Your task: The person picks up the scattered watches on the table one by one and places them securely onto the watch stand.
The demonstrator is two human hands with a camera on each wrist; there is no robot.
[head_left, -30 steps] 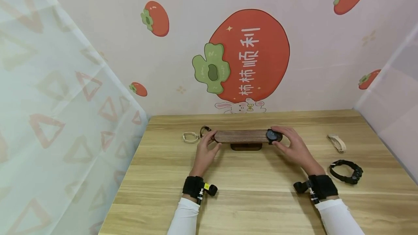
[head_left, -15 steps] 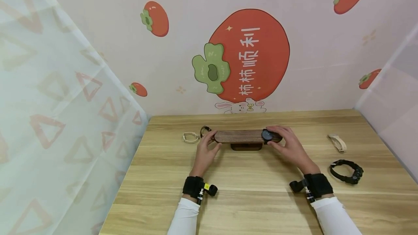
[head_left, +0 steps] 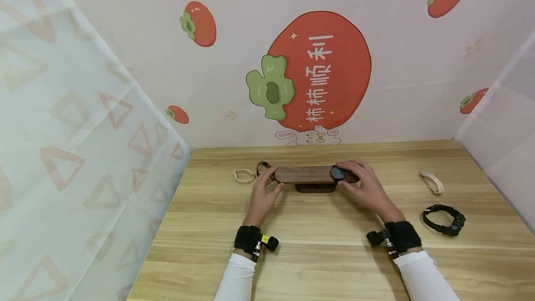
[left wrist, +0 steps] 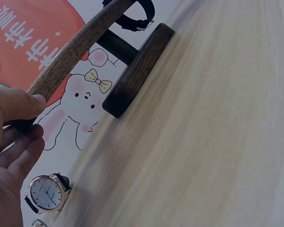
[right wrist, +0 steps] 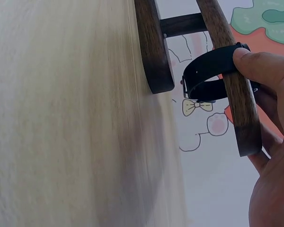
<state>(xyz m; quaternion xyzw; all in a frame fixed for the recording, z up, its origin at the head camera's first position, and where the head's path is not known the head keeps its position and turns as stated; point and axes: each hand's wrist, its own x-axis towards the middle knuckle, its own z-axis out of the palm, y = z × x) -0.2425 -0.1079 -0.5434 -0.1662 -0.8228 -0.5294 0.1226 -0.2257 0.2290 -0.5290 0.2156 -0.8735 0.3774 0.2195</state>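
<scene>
A dark wooden watch stand [head_left: 303,174] has a flat bar on a post, over a rounded base [left wrist: 132,75]. Its left end is pinched between the thumb and fingers of my left hand [head_left: 262,196]. A black wristwatch [head_left: 338,173] loops around the bar toward its right end, its closed strap [right wrist: 210,66] hanging below. My right hand [head_left: 368,189] grips that watch at its case, thumb on the near side. Just beyond my left hand lies a watch with a white dial and dark strap [left wrist: 47,193], partly hidden by the fingers in the head view.
At the left back lies a cream-strapped watch [head_left: 244,176]. On the right side of the wooden table [head_left: 317,264] are a cream watch [head_left: 432,183] and a chunky black watch [head_left: 444,220]. A printed wall [head_left: 225,73] rises behind the table's back edge.
My right hand has slid the black wristwatch left along the bar, away from its right end. My left hand stays on the left end.
</scene>
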